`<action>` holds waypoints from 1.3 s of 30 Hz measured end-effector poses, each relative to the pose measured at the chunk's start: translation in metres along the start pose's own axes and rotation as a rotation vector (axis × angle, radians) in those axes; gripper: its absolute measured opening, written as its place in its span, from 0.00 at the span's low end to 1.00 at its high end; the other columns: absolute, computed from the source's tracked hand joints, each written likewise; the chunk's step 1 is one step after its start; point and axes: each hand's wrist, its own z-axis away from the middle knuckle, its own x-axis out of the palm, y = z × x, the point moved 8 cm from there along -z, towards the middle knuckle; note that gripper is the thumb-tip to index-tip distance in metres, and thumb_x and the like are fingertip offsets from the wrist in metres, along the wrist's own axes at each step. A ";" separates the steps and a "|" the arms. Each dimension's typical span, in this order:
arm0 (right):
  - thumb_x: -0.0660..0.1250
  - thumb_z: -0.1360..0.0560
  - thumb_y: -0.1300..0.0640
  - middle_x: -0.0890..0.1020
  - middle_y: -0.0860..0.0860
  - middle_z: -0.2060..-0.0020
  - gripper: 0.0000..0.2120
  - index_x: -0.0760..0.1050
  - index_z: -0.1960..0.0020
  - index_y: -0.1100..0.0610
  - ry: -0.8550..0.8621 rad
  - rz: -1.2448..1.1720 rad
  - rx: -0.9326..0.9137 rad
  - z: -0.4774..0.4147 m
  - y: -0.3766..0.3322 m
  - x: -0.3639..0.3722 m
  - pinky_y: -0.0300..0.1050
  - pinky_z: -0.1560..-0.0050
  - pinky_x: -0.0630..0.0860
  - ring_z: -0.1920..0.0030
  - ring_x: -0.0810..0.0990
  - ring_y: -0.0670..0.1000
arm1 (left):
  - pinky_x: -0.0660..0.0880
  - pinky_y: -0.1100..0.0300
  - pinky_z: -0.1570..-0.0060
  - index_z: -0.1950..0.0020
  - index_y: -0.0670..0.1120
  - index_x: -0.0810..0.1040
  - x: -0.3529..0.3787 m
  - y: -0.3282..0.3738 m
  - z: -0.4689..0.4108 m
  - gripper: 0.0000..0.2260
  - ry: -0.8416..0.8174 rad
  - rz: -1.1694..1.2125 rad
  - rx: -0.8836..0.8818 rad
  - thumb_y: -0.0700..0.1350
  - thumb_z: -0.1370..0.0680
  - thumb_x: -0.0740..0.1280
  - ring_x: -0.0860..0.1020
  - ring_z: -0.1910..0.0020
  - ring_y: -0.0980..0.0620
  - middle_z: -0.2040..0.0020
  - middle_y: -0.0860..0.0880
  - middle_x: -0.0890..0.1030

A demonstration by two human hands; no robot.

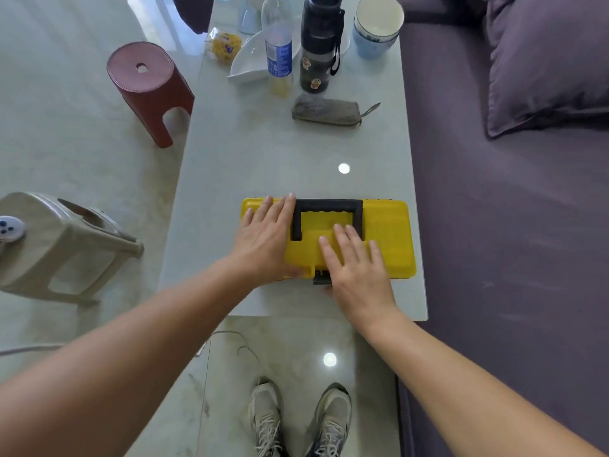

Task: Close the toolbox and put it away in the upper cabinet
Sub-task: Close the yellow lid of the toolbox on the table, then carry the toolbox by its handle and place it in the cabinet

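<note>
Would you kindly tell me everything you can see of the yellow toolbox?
The yellow toolbox looks like moulded plastic, a flat rectangular case lying lid-up near the front edge of the pale table. Its lid is down. A black handle lies folded flat on the lid, and a black latch sits at the front edge. The left hand and right hand rest flat on the lid.

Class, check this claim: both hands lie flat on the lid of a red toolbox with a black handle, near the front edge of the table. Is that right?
Not quite: the toolbox is yellow, not red, as the head view shows. The rest holds: the left hand and right hand lie flat on its lid, the handle is black, and it sits near the front edge of the table.
</note>
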 end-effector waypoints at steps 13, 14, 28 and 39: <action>0.70 0.27 0.61 0.75 0.63 0.35 0.26 0.66 0.32 0.58 0.354 0.047 0.065 -0.006 0.002 0.015 0.66 0.39 0.71 0.33 0.72 0.63 | 0.64 0.45 0.35 0.23 0.53 0.53 -0.010 0.006 -0.023 0.59 -0.018 -0.168 -0.001 0.70 0.49 0.74 0.66 0.34 0.42 0.33 0.47 0.68; 0.70 0.28 0.62 0.75 0.63 0.34 0.26 0.66 0.32 0.58 0.350 0.038 0.074 -0.006 0.002 0.015 0.66 0.38 0.70 0.33 0.71 0.63 | 0.64 0.45 0.34 0.23 0.53 0.54 -0.011 0.007 -0.024 0.59 -0.025 -0.186 0.003 0.71 0.49 0.74 0.66 0.35 0.42 0.34 0.46 0.67; 0.73 0.30 0.59 0.69 0.57 0.30 0.31 0.67 0.30 0.59 0.351 -0.748 0.457 0.063 0.029 -0.003 0.52 0.34 0.66 0.31 0.68 0.56 | 0.71 0.53 0.48 0.36 0.47 0.70 -0.036 0.044 -0.041 0.20 0.100 0.128 0.048 0.47 0.27 0.69 0.73 0.46 0.45 0.42 0.46 0.78; 0.67 0.29 0.60 0.46 0.58 0.23 0.40 0.51 0.23 0.57 0.047 -0.499 0.431 0.071 0.009 0.013 0.58 0.27 0.51 0.23 0.47 0.57 | 0.69 0.56 0.65 0.50 0.45 0.80 -0.036 0.095 -0.022 0.06 -0.098 0.041 0.169 0.39 0.26 0.66 0.76 0.60 0.42 0.59 0.45 0.78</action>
